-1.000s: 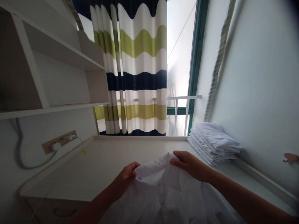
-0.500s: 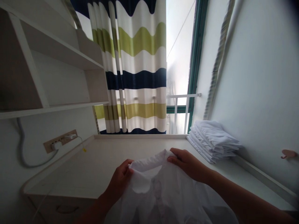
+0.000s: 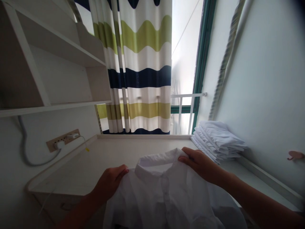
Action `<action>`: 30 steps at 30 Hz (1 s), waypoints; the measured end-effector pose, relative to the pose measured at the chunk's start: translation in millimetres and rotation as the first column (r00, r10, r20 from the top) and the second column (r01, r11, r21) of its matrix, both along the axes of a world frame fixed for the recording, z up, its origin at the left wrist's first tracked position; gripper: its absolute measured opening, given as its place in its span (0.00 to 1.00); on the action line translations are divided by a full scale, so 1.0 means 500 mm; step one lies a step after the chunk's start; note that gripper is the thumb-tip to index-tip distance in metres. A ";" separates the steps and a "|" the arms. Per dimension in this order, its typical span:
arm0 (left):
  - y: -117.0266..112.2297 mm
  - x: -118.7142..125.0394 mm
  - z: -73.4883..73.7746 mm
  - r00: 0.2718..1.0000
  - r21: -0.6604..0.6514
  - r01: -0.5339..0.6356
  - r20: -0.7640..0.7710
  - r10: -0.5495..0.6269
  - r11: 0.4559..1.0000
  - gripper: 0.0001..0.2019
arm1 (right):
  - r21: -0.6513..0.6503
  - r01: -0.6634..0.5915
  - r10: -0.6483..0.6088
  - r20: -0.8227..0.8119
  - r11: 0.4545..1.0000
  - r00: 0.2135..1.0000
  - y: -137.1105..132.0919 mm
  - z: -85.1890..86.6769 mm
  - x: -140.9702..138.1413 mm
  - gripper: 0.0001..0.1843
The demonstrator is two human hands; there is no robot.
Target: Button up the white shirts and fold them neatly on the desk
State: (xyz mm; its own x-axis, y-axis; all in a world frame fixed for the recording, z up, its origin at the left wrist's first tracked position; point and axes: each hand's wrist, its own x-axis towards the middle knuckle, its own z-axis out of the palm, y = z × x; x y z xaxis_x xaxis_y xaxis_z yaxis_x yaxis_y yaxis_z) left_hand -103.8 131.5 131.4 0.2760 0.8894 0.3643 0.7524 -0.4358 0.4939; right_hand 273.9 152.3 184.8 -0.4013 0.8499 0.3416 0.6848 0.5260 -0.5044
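Observation:
A white collared shirt hangs between my two hands, its collar uppermost and its button front towards me. My left hand is closed on the cloth at the shoulder, left of the collar. Just right of the collar, my right hand pinches the other shoulder, thumb on the near side. The lower part of the shirt runs out of view at the bottom.
Behind the shirt stretches a white desk with a raised back edge. A stack of folded white shirts sits at its right rear. Shelves and a power socket strip are at left. A striped curtain hangs behind; a pink hook is on the right wall.
My left hand has moved left from the collar's end out to the shoulder. My right hand has shifted slightly right and up. The shirt is now spread wider, with its collar standing clear.

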 end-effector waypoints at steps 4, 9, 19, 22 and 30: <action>0.021 0.006 0.074 0.993 0.029 -0.021 0.114 0.018 0.999 0.22 | 0.070 0.024 -0.018 -0.080 0.997 0.997 0.005 0.016 -0.006 0.24; 0.114 -0.008 0.175 0.997 0.044 0.075 0.024 -0.076 0.996 0.22 | 0.261 0.121 -0.106 -0.070 0.958 0.992 0.069 0.064 -0.004 0.24; 0.437 -0.010 0.207 0.954 -0.156 0.082 -0.274 -0.123 0.984 0.27 | 0.282 0.258 -0.312 0.164 0.924 0.936 0.364 0.036 -0.047 0.24; 0.507 -0.006 0.119 0.941 -0.225 0.016 -0.325 -0.091 0.974 0.25 | 0.182 0.274 -0.315 0.264 0.944 0.912 0.444 -0.040 -0.079 0.23; 0.525 0.048 -0.100 0.858 0.002 -0.267 -0.455 0.238 0.964 0.12 | 0.008 0.329 -0.296 0.455 0.944 0.840 0.543 -0.218 -0.105 0.17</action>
State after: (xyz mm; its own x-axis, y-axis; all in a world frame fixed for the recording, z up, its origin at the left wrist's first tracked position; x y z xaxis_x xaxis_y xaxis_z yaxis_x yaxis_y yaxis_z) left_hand -79.9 394.2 81.2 0.1592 0.9667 0.2002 0.9787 -0.1812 0.0970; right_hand 221.3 424.1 75.6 -0.2053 0.9703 0.1282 0.9659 0.2220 -0.1334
